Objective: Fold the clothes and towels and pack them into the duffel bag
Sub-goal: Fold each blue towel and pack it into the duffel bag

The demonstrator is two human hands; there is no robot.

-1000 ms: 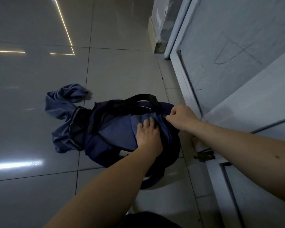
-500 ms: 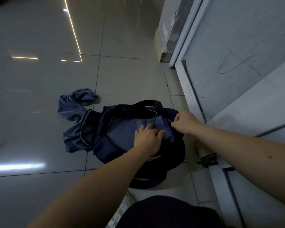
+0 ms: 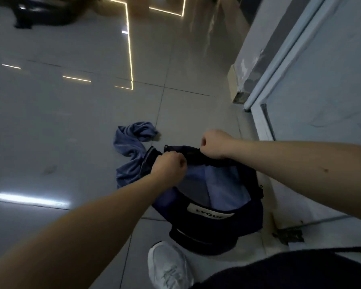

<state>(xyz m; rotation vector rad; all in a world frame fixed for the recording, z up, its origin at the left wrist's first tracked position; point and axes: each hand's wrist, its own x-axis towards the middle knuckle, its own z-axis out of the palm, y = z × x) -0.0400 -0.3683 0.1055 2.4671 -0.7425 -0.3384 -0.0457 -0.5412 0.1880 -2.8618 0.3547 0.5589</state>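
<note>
Glossy grey floor tiles (image 3: 71, 132) spread out beneath you, streaked with reflections of light strips, and a pale door panel (image 3: 321, 90) runs along your right. Your navy duffel bag (image 3: 217, 232) sits on the tiles close to that door, just beyond your white sneaker (image 3: 167, 265), its mouth gaping toward you.

Your left hand (image 3: 169, 165) is balled tight on the left part of the bag's far rim, fingers curled over the dark edge. Your right hand (image 3: 215, 143) is likewise a closed fist, gripping the same far rim a little further right and higher, so the edge runs between your two hands.

Inside the opening you can see light blue folded cloth (image 3: 221, 184) lying in the bag, with a greyer layer beside it on the left. A white label (image 3: 209, 212) with dark lettering sits on the bag's near wall.

A blue towel (image 3: 129, 149) lies crumpled on the floor left of the bag, touching its left end; whether part of it is tucked under the bag you cannot tell. A small dark metal fitting (image 3: 290, 235) lies at the foot of the door, right of the bag. Far off at the top left sits a dark shiny object (image 3: 44, 11), too blurred to name.
</note>
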